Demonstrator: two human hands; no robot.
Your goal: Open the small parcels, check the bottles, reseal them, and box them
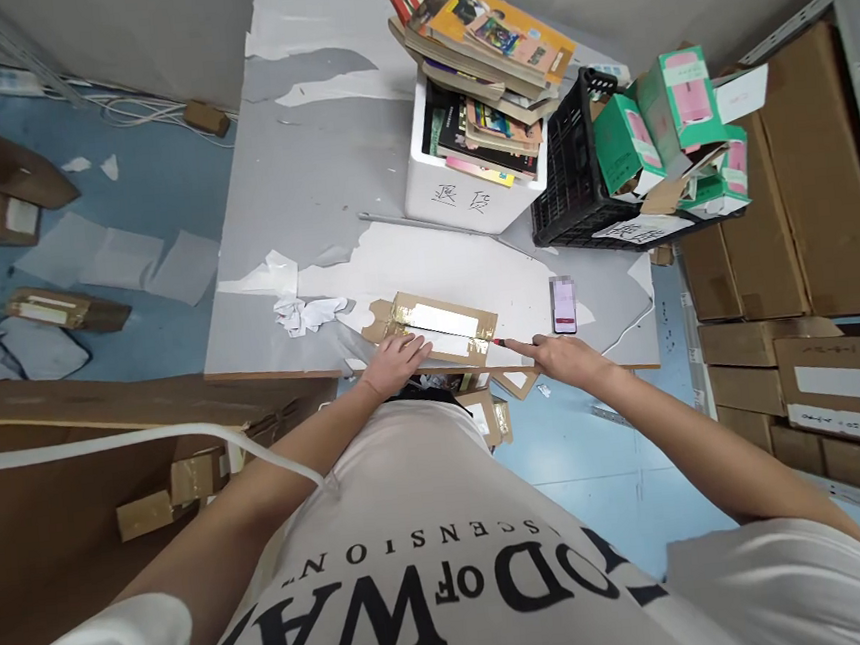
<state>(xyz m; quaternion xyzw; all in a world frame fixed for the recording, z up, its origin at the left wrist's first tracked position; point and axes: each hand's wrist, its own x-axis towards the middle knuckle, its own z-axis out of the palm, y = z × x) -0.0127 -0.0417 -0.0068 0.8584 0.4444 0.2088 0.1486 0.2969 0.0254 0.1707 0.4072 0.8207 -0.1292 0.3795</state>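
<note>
A flattish brown cardboard box [488, 323] with shiny tape and white label strips lies near the front edge of the table. My left hand [397, 362] rests on its near left side, fingers stretched over the cardboard. In my right hand [565, 359] is a small red and black box cutter [499, 343], mostly covered by the fingers. Its red tip is at the right end of the box, and my index finger lies along it. I cannot tell whether a blade is in the tape. A phone [563, 305] with a lit screen lies just beyond my right hand.
Crumpled paper [309, 315] lies left of the box. Behind stand a white bin [456, 200] piled with books [500, 40] and a black crate [565, 195] with green boxes [682, 105]. A large open carton [46, 406] is at left; stacked cartons [824, 178] stand at right.
</note>
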